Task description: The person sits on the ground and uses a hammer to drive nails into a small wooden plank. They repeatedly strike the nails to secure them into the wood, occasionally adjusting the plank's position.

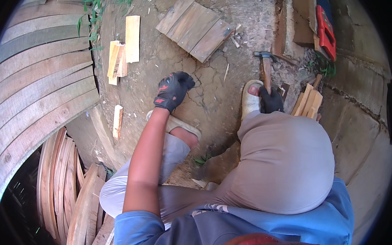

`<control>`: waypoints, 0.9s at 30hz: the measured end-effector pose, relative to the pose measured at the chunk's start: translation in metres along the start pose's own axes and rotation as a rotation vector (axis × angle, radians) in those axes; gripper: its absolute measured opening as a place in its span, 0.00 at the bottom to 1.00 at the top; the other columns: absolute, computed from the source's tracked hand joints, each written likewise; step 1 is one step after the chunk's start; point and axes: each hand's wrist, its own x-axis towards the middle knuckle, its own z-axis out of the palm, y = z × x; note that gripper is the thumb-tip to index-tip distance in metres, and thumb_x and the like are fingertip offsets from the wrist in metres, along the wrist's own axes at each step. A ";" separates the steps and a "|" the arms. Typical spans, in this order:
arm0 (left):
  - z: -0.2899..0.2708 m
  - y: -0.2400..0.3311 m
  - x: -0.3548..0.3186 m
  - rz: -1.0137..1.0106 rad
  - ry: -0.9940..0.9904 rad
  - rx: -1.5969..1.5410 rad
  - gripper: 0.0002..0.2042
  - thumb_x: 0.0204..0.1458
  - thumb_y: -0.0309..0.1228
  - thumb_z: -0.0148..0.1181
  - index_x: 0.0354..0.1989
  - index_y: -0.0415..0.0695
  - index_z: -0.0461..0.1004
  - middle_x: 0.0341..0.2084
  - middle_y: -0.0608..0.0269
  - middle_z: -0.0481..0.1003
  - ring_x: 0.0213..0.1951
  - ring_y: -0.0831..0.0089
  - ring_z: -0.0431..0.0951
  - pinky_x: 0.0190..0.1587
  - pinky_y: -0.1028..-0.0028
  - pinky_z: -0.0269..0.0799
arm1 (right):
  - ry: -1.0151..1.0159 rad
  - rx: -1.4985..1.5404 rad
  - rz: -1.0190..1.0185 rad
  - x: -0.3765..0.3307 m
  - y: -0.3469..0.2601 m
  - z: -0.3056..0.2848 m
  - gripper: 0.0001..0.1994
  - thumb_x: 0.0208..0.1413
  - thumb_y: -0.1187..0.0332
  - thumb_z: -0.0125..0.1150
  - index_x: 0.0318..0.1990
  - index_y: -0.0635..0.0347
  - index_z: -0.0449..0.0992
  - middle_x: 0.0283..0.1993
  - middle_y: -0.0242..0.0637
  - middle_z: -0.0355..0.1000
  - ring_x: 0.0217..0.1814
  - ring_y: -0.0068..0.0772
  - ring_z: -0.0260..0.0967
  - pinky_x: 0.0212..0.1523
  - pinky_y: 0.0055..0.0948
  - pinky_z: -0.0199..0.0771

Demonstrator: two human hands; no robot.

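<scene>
My right hand (pixel 272 100), in a black glove, grips the wooden handle of a claw hammer (pixel 267 71) beside my right foot. The hammer's metal head points away from me, near the timber on the right. My left hand (pixel 174 91), in a black glove with red marks, hovers over the dirt in front of my left foot. Its fingers are curled in, and whatever may be between them is hidden. Beyond it lies a panel of joined boards (pixel 195 28), with small nail heads along its edges.
Short pale wood pieces (pixel 133 39) lie at the far left, and a small block (pixel 117 121) sits nearer. A red-handled saw (pixel 326 33) rests at the far right. Cut sticks (pixel 309 101) are piled by my right knee. Long planks (pixel 60 181) stand at the lower left beside a slatted wooden surface (pixel 36 77).
</scene>
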 end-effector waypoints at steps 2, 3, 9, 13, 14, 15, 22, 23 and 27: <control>-0.014 0.020 0.016 -0.045 0.023 -0.064 0.18 0.56 0.45 0.71 0.47 0.46 0.88 0.42 0.55 0.88 0.47 0.60 0.88 0.54 0.65 0.79 | 0.024 -0.034 -0.071 0.019 0.022 0.002 0.26 0.62 0.43 0.61 0.36 0.62 0.82 0.22 0.41 0.74 0.27 0.43 0.77 0.35 0.45 0.74; -0.013 0.024 0.025 -0.080 0.086 -0.101 0.19 0.56 0.46 0.71 0.47 0.46 0.88 0.43 0.55 0.88 0.47 0.60 0.88 0.54 0.64 0.79 | 0.025 -0.049 -0.099 0.025 0.030 0.002 0.27 0.62 0.42 0.61 0.37 0.62 0.82 0.22 0.42 0.75 0.27 0.44 0.78 0.37 0.46 0.75; -0.020 0.066 0.077 -0.058 0.381 -0.019 0.19 0.60 0.46 0.63 0.47 0.45 0.88 0.43 0.48 0.86 0.49 0.48 0.86 0.55 0.57 0.79 | -0.013 -0.079 -0.099 0.021 0.025 -0.005 0.28 0.62 0.41 0.61 0.42 0.64 0.83 0.31 0.48 0.80 0.37 0.50 0.81 0.44 0.47 0.75; -0.014 0.066 0.116 -0.012 0.469 0.200 0.15 0.57 0.45 0.64 0.42 0.48 0.88 0.39 0.49 0.86 0.46 0.47 0.85 0.52 0.52 0.79 | -0.045 -0.074 -0.069 0.014 0.012 -0.005 0.29 0.62 0.41 0.60 0.44 0.64 0.83 0.33 0.49 0.81 0.40 0.50 0.81 0.45 0.47 0.75; -0.012 0.066 0.122 -0.020 0.431 0.203 0.20 0.59 0.48 0.60 0.45 0.45 0.88 0.43 0.44 0.85 0.48 0.43 0.84 0.54 0.52 0.78 | -0.009 -0.084 -0.124 0.020 0.021 -0.003 0.28 0.62 0.41 0.60 0.43 0.63 0.83 0.32 0.48 0.80 0.38 0.48 0.81 0.44 0.46 0.75; -0.010 0.065 0.126 -0.033 0.418 0.230 0.20 0.59 0.47 0.61 0.46 0.46 0.88 0.44 0.44 0.85 0.49 0.44 0.84 0.54 0.52 0.78 | 0.003 -0.080 -0.145 0.025 0.029 -0.003 0.28 0.62 0.41 0.61 0.43 0.63 0.83 0.31 0.47 0.80 0.36 0.47 0.80 0.42 0.45 0.75; -0.017 0.057 0.122 -0.004 0.394 0.286 0.19 0.56 0.45 0.65 0.52 0.50 0.87 0.50 0.51 0.85 0.54 0.50 0.84 0.59 0.55 0.77 | -0.063 0.017 -0.067 0.011 0.014 -0.009 0.27 0.62 0.42 0.62 0.40 0.62 0.82 0.28 0.42 0.76 0.30 0.39 0.77 0.36 0.42 0.73; -0.020 0.056 0.122 0.000 0.387 0.287 0.19 0.56 0.45 0.66 0.53 0.51 0.86 0.50 0.51 0.85 0.55 0.51 0.83 0.60 0.55 0.77 | -0.073 0.031 -0.060 0.009 0.011 -0.009 0.27 0.62 0.41 0.62 0.40 0.62 0.82 0.28 0.42 0.76 0.31 0.39 0.77 0.37 0.42 0.73; -0.017 0.054 0.139 0.168 0.443 0.385 0.19 0.56 0.45 0.67 0.53 0.53 0.87 0.51 0.52 0.85 0.55 0.52 0.83 0.62 0.55 0.75 | -0.070 0.022 -0.116 0.020 0.025 -0.007 0.27 0.63 0.42 0.62 0.42 0.62 0.82 0.28 0.41 0.76 0.31 0.40 0.77 0.37 0.42 0.72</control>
